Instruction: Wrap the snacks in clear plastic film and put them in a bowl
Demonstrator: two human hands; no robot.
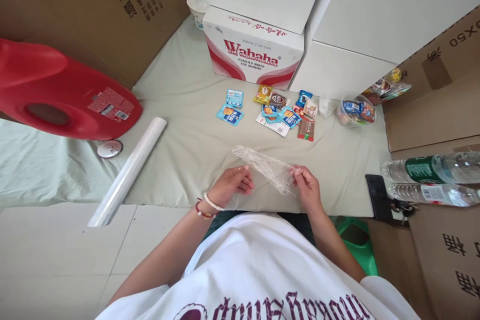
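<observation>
A crumpled strip of clear plastic (264,167) stretches above the table's near edge; whether it is a bag or loose film I cannot tell. Its right end is pinched between the thumb and fingers of my right hand (306,185). My left hand (234,181), with bracelets at the wrist, is closed, its fingers curled inward beside the plastic's lower edge. What those fingers hold, if anything, is hidden. Beyond the plastic lie several small snack packets: blue ones (230,115), a yellow one (263,93) and a brown one (306,129).
A roll of clear plastic (129,170) lies at the left, overhanging the edge, near a red jug (67,92) and a round lid (110,148). At the back stands a Wahaha carton (255,52). Rightward are a clear bowl of packets (350,119), two bottles (401,170) and a black wallet-like item (378,197).
</observation>
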